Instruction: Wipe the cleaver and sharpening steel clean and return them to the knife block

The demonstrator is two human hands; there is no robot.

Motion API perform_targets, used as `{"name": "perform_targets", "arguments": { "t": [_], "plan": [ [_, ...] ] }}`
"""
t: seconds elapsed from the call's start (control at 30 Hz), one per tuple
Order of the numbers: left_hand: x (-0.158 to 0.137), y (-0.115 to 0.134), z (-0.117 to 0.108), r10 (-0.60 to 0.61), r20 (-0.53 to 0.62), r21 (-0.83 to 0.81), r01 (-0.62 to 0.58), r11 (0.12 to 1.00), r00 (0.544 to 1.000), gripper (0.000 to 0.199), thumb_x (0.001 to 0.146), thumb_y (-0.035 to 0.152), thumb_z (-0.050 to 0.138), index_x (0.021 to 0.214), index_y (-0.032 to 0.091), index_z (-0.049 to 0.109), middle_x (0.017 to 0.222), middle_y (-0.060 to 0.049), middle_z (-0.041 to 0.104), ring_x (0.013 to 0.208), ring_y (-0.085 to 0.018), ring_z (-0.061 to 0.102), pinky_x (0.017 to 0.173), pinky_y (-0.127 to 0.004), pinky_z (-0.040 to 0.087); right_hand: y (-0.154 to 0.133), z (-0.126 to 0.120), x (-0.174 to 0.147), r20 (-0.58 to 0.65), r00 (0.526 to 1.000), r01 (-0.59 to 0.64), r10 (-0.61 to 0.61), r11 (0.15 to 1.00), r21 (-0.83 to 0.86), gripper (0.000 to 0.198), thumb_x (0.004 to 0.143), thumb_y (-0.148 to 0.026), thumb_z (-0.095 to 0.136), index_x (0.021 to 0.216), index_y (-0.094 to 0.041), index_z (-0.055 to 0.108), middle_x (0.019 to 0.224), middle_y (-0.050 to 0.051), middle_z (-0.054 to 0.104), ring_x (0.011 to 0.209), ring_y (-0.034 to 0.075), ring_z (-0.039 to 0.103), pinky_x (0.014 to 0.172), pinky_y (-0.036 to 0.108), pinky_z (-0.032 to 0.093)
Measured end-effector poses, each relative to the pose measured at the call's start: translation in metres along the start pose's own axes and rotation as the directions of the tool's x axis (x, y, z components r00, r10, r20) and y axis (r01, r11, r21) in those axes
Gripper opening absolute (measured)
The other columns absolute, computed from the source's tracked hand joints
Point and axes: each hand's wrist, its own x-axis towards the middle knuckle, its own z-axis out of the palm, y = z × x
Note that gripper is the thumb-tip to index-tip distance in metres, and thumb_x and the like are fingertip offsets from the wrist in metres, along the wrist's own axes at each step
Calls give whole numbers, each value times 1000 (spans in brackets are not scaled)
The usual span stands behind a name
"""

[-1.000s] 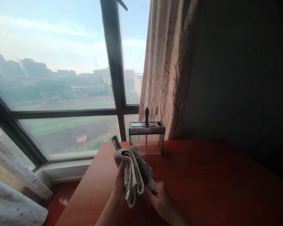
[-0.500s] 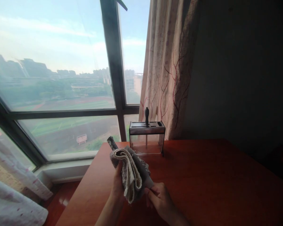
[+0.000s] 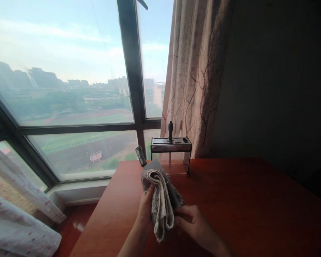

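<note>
A folded grey-and-white towel (image 3: 160, 207) is wrapped around a kitchen knife with a broad grey blade (image 3: 155, 165). Its dark patterned handle (image 3: 140, 156) sticks out at the upper left. My left hand (image 3: 146, 207) is closed around the towel from the left, thumb on the front fold. At the lower right, my right hand (image 3: 194, 221) has its fingers closed at the far end of the blade, beside the towel's edge; the fingertips are partly hidden. Behind the towel stands a clear-sided knife block (image 3: 171, 145) with one dark-handled tool (image 3: 170, 130) upright in it.
The reddish-brown wooden table (image 3: 238, 200) stretches to the right, with its left edge beside my left forearm. Beyond it are a large window (image 3: 77, 100) with a dark frame and a beige curtain (image 3: 195, 78). A white curtain (image 3: 21, 225) hangs at the lower left.
The towel, knife and both hands have shifted to the right in view, partly because the camera turned slightly left. More of the blade shows near the handle, and less at my right fingers.
</note>
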Motion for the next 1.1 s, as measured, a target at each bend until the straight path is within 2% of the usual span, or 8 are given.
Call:
{"name": "perform_targets", "arguments": {
  "t": [0.17,0.27,0.37,0.47,0.57,0.7,0.87,1.1],
  "plan": [
    [3,5,-6,123,-13,120,-121,985,992,37,66,27,80,98,14,68,76,-6,75,69,-22,71,66,-28,55,-33,-48,-11,-182,982,28,-50,992,-120,35,84,-46,58,92,-14,71,75,8,71,62,17,61,61,29,49],
    [2,2,-5,240,19,291,-235,927,971,29,62,26,82,85,13,70,77,-7,75,67,-21,69,62,-24,52,-74,-63,5,-271,949,94,-161,965,-245,39,85,-45,58,110,-16,65,86,8,71,63,17,62,63,30,50],
    [-1,-2,1,289,78,413,-295,862,954,27,59,28,83,78,12,70,73,-7,74,64,-21,66,59,-25,50,-122,-58,38,-215,919,220,-330,883,-413,47,85,-43,57,125,-20,54,99,8,69,63,15,62,61,28,50],
    [-5,-5,6,291,140,476,-322,819,946,28,59,29,82,78,12,71,74,-7,73,64,-20,64,59,-25,49,-157,-44,78,-173,875,245,-453,721,-648,55,84,-41,60,133,-20,47,108,10,66,59,12,60,60,28,48],
    [-6,-7,7,294,204,533,-358,767,934,29,59,30,82,78,12,70,73,-7,72,65,-19,61,60,-25,48,-171,-29,112,-134,873,174,-469,557,-812,68,81,-41,65,139,-16,40,105,12,67,75,20,65,70,33,48],
    [-3,-12,3,307,296,562,-425,709,905,30,63,34,79,81,12,68,73,-4,69,66,-18,58,60,-24,46,-170,-15,133,-92,930,72,-355,422,-904,68,81,-45,64,137,-15,40,104,15,69,96,28,64,79,34,45],
    [4,-21,-1,314,341,559,-459,690,886,30,66,34,76,83,12,66,75,-4,67,68,-17,56,62,-25,46,-171,-10,131,-62,946,97,-318,461,-882,32,86,-40,57,112,-21,59,86,9,71,81,23,66,68,27,45],
    [8,-28,-3,311,399,576,-499,647,863,29,68,29,75,90,12,66,79,-5,68,70,-18,57,65,-25,46,-186,-27,137,-170,851,127,-497,507,-852,22,84,-34,52,101,-24,61,73,2,65,69,20,63,60,26,43]
  ]
}}
